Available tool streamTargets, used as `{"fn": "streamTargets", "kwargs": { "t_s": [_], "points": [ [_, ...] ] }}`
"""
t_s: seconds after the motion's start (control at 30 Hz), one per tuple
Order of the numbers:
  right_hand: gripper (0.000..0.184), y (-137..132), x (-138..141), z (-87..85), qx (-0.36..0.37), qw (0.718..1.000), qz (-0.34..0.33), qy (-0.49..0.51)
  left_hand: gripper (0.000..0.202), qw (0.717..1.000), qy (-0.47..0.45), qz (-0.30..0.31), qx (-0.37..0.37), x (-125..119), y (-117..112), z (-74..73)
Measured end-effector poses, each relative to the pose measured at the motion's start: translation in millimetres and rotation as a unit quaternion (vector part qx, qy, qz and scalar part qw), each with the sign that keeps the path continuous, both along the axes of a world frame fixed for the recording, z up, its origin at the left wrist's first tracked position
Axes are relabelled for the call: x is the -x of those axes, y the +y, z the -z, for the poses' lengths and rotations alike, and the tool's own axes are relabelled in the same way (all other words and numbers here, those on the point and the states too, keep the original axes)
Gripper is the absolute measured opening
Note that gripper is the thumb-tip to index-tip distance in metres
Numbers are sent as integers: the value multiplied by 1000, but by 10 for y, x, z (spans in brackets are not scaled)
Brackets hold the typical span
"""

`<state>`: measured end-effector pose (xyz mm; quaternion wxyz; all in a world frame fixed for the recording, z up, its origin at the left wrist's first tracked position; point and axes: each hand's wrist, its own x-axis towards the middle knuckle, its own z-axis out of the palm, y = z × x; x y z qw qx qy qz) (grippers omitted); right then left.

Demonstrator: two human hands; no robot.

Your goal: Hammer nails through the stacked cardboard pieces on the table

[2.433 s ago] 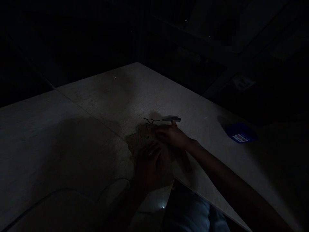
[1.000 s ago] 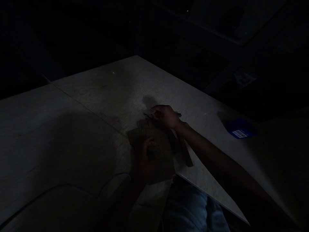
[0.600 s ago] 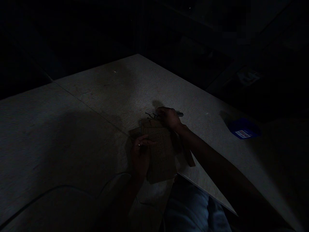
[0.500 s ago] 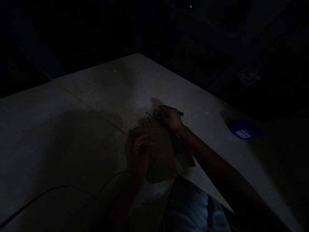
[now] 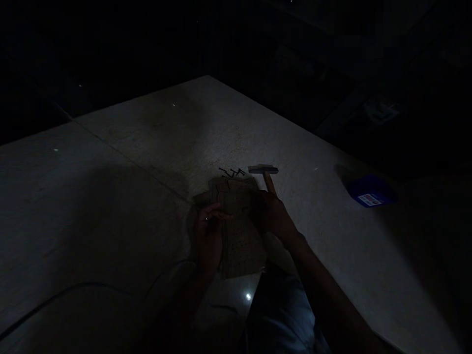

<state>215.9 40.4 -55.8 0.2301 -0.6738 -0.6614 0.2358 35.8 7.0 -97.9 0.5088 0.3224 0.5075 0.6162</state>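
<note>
In dim light a flat brown board, apparently layered, lies at the near edge of the table. My left hand grips its left edge, with fingers reaching over the top face. Over the board's right side is my right hand, its fingers drawn together; shadow hides whatever is between them. A hammer lies just beyond, its wooden handle running partly out of sight beneath the right hand. Several dark nails are scattered past the board's far edge.
A blue container with a white label stands at the right of the pale table. A dark cable crosses the near left. A bright spot shows below the board. Beyond the table it is almost black.
My right hand has drawn back from the nails and hammer head toward the right side of the board, uncovering the hammer head. My left hand stays at the board's left edge.
</note>
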Motion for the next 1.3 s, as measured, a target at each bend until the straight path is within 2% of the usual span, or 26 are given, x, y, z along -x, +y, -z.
{"fn": "streamTargets", "kwargs": {
  "t_s": [0.13,0.3,0.43,0.6,0.7,0.83,0.97,1.07,1.17,1.3],
  "points": [
    [44,26,-15,45,6,1000,20,-1,25,1000,-12,-15,17,0,26,-44],
    [46,-10,-18,13,14,984,82,158,19,999,-26,-39,5,-4,-31,-45],
    [54,-94,-1,-26,41,935,164,311,6,993,31,-104,-41,18,-82,-52],
    [45,-226,-82,-6,36,869,209,446,9,983,86,-158,-33,100,-41,-114],
    [45,-321,-190,51,29,828,247,502,10,981,102,-165,-33,115,-27,-103],
    [42,-437,-290,99,37,782,283,554,11,982,130,-125,-64,75,-81,-17],
    [37,-492,-296,74,35,763,291,576,25,992,96,-56,-58,35,-141,-9],
    [34,-494,-249,38,30,762,285,580,34,995,87,-2,-44,34,-159,-74],
    [30,-492,-181,24,22,775,257,577,42,995,74,53,-37,41,-177,-102],
    [26,-513,-118,46,16,795,226,563,49,998,22,60,12,32,-196,-62]
  ]
}}
